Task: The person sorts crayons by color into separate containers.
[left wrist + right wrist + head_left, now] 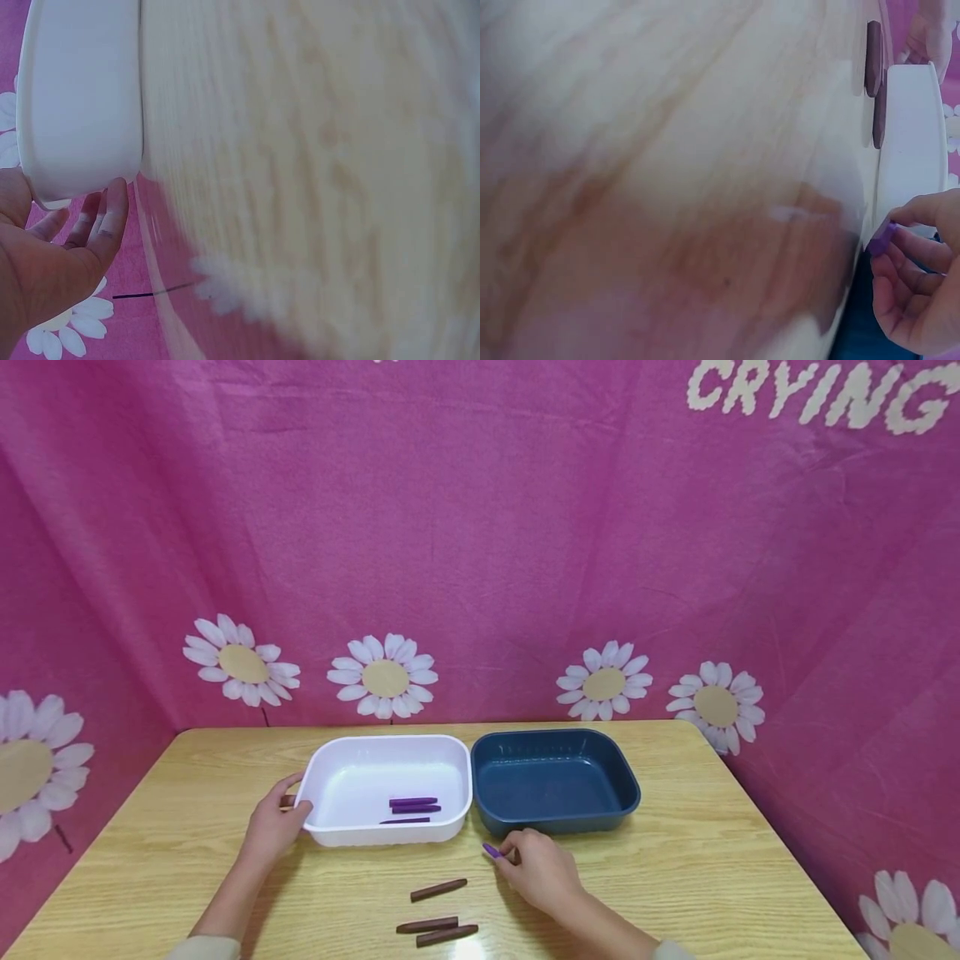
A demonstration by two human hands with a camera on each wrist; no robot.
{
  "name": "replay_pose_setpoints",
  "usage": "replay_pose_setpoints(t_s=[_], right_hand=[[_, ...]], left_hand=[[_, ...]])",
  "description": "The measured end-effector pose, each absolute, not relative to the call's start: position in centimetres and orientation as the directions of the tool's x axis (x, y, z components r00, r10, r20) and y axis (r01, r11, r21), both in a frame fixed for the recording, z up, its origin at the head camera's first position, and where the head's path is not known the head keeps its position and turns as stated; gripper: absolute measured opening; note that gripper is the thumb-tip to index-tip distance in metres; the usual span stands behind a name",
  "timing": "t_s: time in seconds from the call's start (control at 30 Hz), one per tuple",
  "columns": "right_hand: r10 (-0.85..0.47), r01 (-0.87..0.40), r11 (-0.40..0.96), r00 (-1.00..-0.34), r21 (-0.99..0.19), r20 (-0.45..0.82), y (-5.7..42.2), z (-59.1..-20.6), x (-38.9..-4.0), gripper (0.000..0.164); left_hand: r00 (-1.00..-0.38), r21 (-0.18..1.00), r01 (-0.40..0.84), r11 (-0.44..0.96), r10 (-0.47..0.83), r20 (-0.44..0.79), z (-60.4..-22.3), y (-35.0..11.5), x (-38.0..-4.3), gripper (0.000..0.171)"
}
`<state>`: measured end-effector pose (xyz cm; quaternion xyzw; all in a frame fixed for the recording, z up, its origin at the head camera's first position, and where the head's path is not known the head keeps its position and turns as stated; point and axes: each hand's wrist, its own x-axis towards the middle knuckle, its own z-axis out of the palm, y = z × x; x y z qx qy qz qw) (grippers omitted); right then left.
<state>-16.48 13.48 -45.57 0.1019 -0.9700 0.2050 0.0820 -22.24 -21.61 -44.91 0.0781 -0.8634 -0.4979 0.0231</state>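
Note:
My right hand (542,868) pinches a purple crayon (491,851) between thumb and fingers, just above the table in front of the dark blue tray (633,793). In the right wrist view, one end of that crayon (882,238) sticks out from the fingertips. My left hand (273,821) holds the left end of the white tray (382,835), thumb at the rim and fingers against the outer wall, as the left wrist view also shows. Several purple crayons (415,802) lie inside the white tray. Three brown crayons (438,890) lie on the table in front of it.
Both trays stand side by side towards the back of the wooden table (712,877), their ends touching or nearly so. Behind the table and at its sides hangs a pink cloth (480,568) with white daisies.

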Motion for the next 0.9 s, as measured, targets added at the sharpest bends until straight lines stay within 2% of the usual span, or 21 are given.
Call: replay_pose_setpoints(t_s=[0.23,0.53,0.9], right_hand=[[-0.209,-0.265,0.876,-0.961,-0.403,0.179,13.1,-44.8,-16.7,0.006],[-0.259,-0.322,0.866,-0.943,-0.383,0.207,12.3,-43.6,-16.9,0.006],[-0.302,-0.374,0.828,-0.925,-0.417,0.230,11.1,-42.0,-17.5,0.007]], left_hand=[[-0.987,0.861,-0.118,0.495,-0.154,-0.047,-44.8,-21.7,-22.2,0.054],[-0.986,0.861,-0.116,0.495,-0.159,-0.041,-44.7,-21.6,-22.2,0.054],[-0.986,0.865,-0.120,0.487,-0.163,-0.045,-44.9,-21.7,-22.2,0.054]])
